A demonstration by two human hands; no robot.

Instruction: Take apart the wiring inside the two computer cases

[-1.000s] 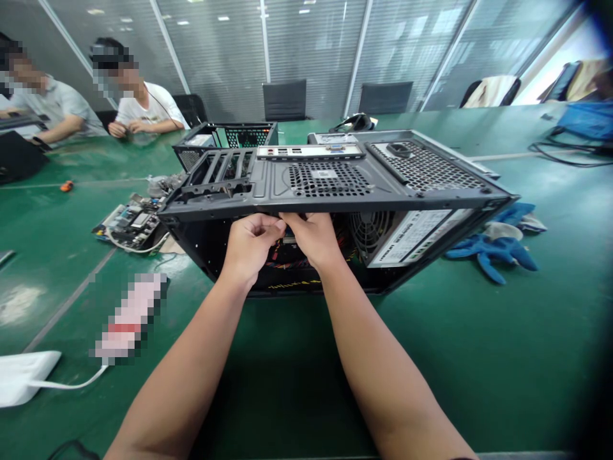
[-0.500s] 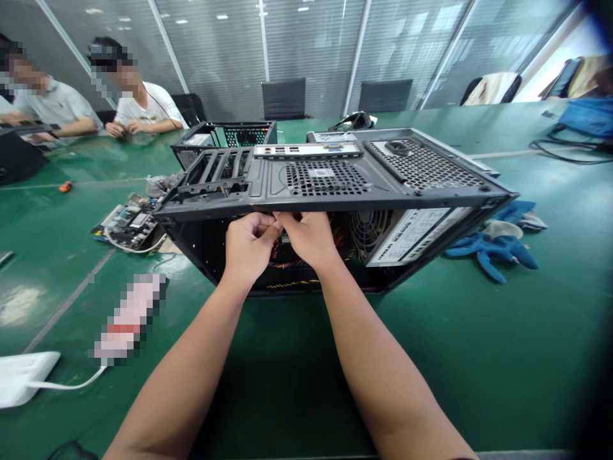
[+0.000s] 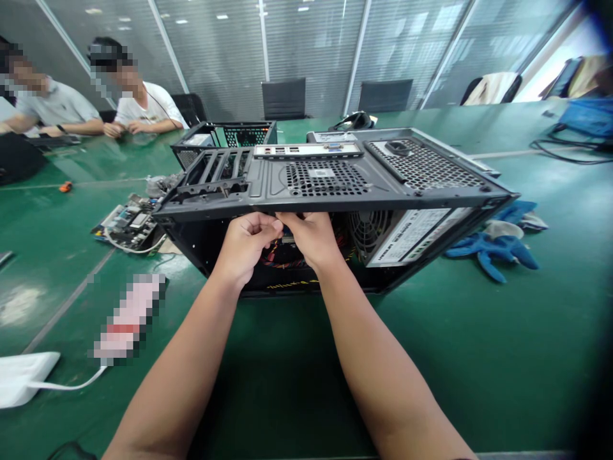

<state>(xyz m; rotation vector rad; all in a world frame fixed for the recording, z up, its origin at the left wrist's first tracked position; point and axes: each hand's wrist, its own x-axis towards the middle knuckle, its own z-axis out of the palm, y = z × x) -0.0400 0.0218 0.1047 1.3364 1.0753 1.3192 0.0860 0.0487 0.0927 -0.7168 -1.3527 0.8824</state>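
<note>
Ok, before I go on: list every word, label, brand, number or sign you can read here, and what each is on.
None reads with certainty.
White label on the boxy power supply: large, bold print, too slanted and blurred to read.
Small white sticker on the grey perforated metal back panel: too small.
Pale metal port plate: any markings too small.
Pink oblong object with a white cable: pixelated out.

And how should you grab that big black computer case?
Probably by the case's upper rim, near its left and right ends, coming from both sides at once. It's a wide box, so that should balance it. The near side is open and wires show inside, so I'd avoid pulling there.
</note>
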